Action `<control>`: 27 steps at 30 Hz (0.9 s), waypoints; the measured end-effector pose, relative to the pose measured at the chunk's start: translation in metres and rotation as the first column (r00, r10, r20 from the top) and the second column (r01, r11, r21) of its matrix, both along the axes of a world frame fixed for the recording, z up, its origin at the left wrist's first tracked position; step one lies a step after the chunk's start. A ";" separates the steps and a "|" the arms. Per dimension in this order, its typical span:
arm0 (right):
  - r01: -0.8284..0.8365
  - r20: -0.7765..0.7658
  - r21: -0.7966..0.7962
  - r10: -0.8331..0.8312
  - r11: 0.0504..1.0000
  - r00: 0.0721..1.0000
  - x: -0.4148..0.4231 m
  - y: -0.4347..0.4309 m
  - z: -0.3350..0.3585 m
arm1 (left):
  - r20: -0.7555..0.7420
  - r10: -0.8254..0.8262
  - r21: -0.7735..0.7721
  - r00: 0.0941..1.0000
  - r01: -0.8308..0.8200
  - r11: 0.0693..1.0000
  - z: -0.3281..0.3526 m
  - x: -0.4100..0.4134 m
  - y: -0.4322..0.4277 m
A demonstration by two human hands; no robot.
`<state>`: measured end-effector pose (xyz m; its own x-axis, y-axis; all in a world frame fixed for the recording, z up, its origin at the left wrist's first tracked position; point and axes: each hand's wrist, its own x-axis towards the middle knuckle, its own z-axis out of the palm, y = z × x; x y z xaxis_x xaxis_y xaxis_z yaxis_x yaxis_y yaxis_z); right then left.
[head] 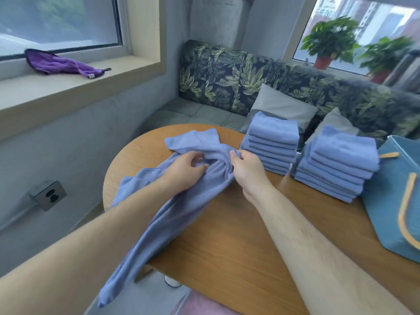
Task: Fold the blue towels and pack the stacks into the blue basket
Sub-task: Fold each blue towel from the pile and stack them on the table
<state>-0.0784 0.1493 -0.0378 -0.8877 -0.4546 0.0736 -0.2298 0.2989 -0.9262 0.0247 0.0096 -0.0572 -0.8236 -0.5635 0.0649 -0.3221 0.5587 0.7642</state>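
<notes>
Over the table's near edge an unfolded blue towel (172,201) trails; left hand (184,171) and right hand (246,169) pinch its bunched middle, seemingly hunting an edge; beyond, two folded stacks (271,144) await the blue basket (395,201).

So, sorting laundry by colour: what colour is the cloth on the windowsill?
The cloth is purple, head view.

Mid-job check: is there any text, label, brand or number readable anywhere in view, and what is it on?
Nothing is legible.
Sign outside the right window: characters show, but too blurred to read.
White tag on the purple cloth: too small to read.
</notes>
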 end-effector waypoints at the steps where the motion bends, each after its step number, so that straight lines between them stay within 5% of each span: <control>1: -0.001 0.006 -0.017 0.001 1.000 1.000 0.002 0.011 0.005 | -0.032 -0.044 0.065 0.999 0.046 0.997 0.004 -0.003 0.011; 4: 0.025 0.034 -0.079 -0.023 0.997 0.999 0.012 0.045 0.014 | -0.246 -0.145 0.291 0.958 0.216 0.932 0.017 -0.008 0.053; 9: 0.057 0.018 -0.124 -0.055 0.991 0.998 0.032 0.116 0.005 | -0.398 -0.220 0.344 0.891 0.367 0.864 0.014 -0.009 0.130; 14: 0.288 -0.064 0.100 -0.283 0.952 0.957 0.030 0.195 -0.037 | -0.122 -0.427 0.125 0.896 0.441 0.889 -0.020 -0.009 0.180; 17: 0.370 -0.006 0.197 -0.377 0.908 0.926 0.025 0.231 -0.059 | 0.110 -0.345 -0.128 0.932 0.357 0.925 -0.033 -0.011 0.179; 20: 0.380 -0.028 0.224 -0.384 0.897 0.923 0.029 0.245 -0.077 | 0.286 -0.242 -0.410 0.927 0.346 0.844 -0.040 -0.014 0.176; 27: 0.432 -0.220 0.153 -0.395 0.889 0.892 0.045 0.246 -0.097 | 0.213 -0.245 -0.346 0.946 0.307 0.886 -0.050 -0.016 0.192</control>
<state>-0.0331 0.3949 -0.1346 -0.9779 -0.0705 0.1968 -0.2013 0.5713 -0.7956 0.0091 0.2011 -0.1069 -0.9589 -0.2726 0.0794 -0.2124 0.8744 0.4363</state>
